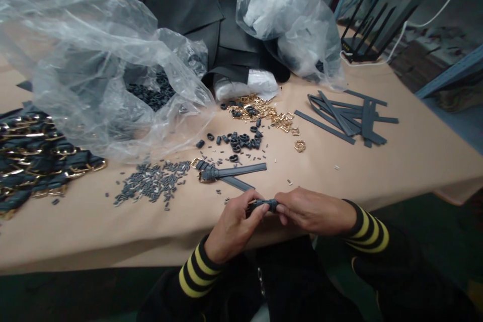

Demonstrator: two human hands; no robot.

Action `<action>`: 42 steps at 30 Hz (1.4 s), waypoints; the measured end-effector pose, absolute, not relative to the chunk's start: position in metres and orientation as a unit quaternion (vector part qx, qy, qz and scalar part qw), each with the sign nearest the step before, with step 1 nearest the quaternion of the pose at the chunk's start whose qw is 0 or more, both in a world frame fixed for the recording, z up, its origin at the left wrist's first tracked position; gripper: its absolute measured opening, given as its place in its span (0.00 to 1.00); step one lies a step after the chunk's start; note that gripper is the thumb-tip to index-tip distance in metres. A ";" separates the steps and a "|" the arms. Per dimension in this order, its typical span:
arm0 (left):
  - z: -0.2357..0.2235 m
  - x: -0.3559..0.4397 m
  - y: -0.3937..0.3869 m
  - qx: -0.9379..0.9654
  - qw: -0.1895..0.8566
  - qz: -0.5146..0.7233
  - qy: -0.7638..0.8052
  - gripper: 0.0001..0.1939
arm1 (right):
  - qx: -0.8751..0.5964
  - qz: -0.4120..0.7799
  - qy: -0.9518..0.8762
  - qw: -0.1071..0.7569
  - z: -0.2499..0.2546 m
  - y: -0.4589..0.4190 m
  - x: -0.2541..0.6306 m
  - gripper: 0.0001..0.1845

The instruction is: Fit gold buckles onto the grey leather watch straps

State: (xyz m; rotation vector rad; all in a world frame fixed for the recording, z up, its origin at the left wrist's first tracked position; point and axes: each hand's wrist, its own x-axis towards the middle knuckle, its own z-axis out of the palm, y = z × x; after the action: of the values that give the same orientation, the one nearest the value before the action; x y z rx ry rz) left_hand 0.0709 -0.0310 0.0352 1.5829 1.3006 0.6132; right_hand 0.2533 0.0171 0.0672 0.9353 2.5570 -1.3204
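Left hand (236,219) and right hand (315,209) pinch one dark strap (264,203) above the near edge of the table (415,161)

Fingers close on it from both sides: the left hand grasps its body, the right its right end, with a dark band (272,205) showing around it between them. Much of it is covered, but from where I stand this one looks partway made.

Just beyond the hands lie a few buckled straps (213,173), close to done as far as I can judge. On the left, a big heap of dark, gold-buckled pieces (45,166) looks like the finished share. Plenty seems left, though: dark loops (245,142) scattered in the middle, a spread of small grey bits (151,183) nearer and to the left, gold buckles (269,110) farther back, and flat plain strips (341,115) on the right with no buckles showing.

As for containers, a large clear plastic bag (86,45) lies slumped on the left, a mass of small dark pieces (154,91) inside. Far right of it, a second clear bag (290,5) sits bunched; something dark shows low in it, but I can't tell what. Between the two, a whitish packet (262,83) lies behind the buckles, its contents hidden.
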 end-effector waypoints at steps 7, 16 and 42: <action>0.038 0.065 -0.033 0.604 0.574 0.255 0.490 0.11 | 0.306 -0.499 0.811 -0.013 0.056 0.012 0.252 0.16; 0.038 0.066 -0.038 0.691 0.503 0.222 0.468 0.11 | 0.278 -0.497 0.821 0.042 0.058 0.011 0.248 0.17; 0.001 -0.002 0.015 0.796 -0.078 0.161 0.578 0.18 | 0.717 -0.045 0.672 -0.179 0.019 0.130 0.341 0.11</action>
State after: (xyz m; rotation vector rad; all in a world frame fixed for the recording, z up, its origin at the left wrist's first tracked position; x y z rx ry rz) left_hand -0.0020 0.0153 0.0006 2.6322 1.9124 0.5316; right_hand 0.3415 0.1298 0.0194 2.5507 2.3926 -0.1585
